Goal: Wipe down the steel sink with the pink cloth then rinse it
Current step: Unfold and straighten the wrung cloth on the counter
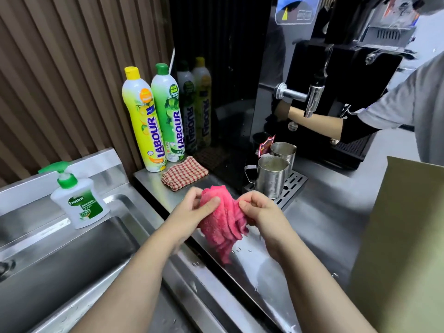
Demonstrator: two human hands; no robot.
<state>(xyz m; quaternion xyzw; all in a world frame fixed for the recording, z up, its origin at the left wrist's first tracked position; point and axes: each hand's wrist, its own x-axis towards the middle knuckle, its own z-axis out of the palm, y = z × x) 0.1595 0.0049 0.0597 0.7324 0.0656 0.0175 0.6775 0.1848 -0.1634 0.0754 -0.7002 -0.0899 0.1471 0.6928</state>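
Note:
The pink cloth [222, 221] hangs bunched between both my hands, above the wet steel counter to the right of the sink. My left hand [192, 211] pinches its upper left part with thumb and fingers. My right hand [260, 210] pinches its upper right edge. The steel sink [72, 255] lies at the lower left, its basin dark and its right rim just under my left forearm.
A Dettol pump bottle [77, 200] stands on the sink's back ledge. Two Labour dish-soap bottles [144, 121] and a checked cloth [185, 173] sit behind. Two steel jugs [272, 176] stand on a drip tray. Another person's arm [319, 122] reaches to the coffee machine at right.

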